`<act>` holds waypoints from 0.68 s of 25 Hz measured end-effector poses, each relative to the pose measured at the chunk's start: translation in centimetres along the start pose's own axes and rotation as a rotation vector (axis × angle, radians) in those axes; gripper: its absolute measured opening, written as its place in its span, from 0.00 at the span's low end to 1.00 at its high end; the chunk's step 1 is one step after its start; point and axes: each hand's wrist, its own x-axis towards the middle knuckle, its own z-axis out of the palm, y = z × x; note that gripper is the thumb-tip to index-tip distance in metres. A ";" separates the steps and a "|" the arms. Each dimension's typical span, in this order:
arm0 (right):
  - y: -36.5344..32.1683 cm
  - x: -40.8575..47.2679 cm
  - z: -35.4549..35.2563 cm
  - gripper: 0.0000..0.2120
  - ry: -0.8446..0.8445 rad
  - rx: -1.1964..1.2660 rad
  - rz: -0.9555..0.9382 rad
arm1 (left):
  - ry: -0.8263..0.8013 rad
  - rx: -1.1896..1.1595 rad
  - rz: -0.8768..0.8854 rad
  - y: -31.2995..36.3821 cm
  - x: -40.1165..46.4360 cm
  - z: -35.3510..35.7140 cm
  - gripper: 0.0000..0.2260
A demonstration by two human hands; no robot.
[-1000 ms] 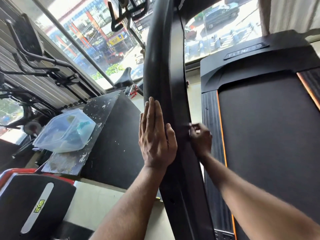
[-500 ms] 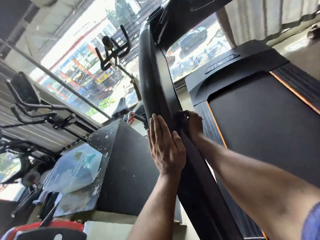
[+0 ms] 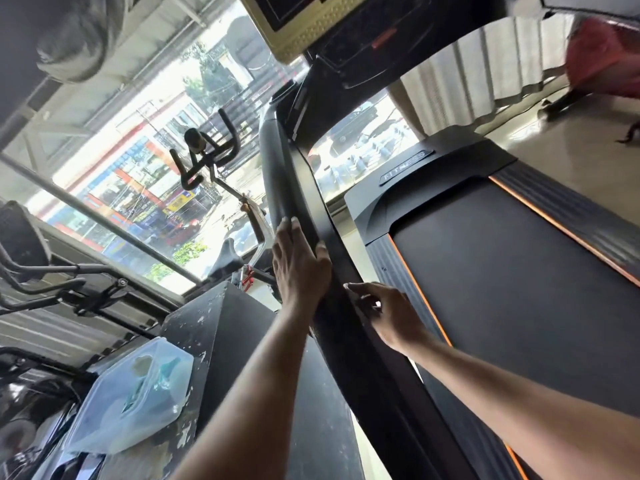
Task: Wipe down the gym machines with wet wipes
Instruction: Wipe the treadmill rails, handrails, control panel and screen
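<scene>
Strong daylight enters through the window [image 3: 145,174] from about 10 to 12 o'clock; glass is overexposed, street colours washed out. Second blown-out patch behind the treadmill post [image 3: 311,216] at 1 o'clock. Interior is backlit: post and dark box [image 3: 242,334] are nearly featureless black. Soft sheen on the treadmill belt [image 3: 502,289]. Wide-angle bending of straight lines toward the edges. Motion blur at 11 o'clock and on the red shape [image 3: 606,57] at 2 o'clock.

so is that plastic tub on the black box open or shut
Shut: the clear lid covers the plastic tub, which lies on the black box.
</scene>
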 end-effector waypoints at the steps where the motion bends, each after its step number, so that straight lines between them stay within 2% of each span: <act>1: -0.3 1.0 0.3 0.13 0.004 0.015 -0.027 | -0.054 0.020 -0.012 -0.3 2.7 -0.2 0.32; 3: -0.7 3.3 0.9 0.15 -0.027 0.063 -0.035 | -0.084 0.027 -0.018 -0.8 5.6 0.5 0.31; 6: 0.8 8.8 2.2 0.23 -0.145 -0.010 0.005 | -0.041 -0.017 -0.044 -1.1 5.5 1.2 0.29; 9: 3.1 12.2 1.7 0.23 -0.189 0.076 0.367 | -0.030 0.000 -0.023 -1.1 4.8 1.1 0.29; 11: 2.6 11.5 0.5 0.29 -0.231 -0.009 0.479 | -0.048 0.010 -0.030 -0.8 5.1 0.9 0.29; 12: 0.9 10.5 0.2 0.29 -0.235 -0.021 0.487 | -0.055 0.012 -0.031 -0.7 5.0 0.7 0.28; 14: -4.1 9.3 0.2 0.25 -0.199 0.134 0.413 | -0.091 0.015 -0.033 -0.6 5.0 0.4 0.28; 17: -7.8 14.2 1.4 0.27 -0.159 0.201 0.263 | -0.146 0.016 -0.071 -0.1 5.0 -0.1 0.28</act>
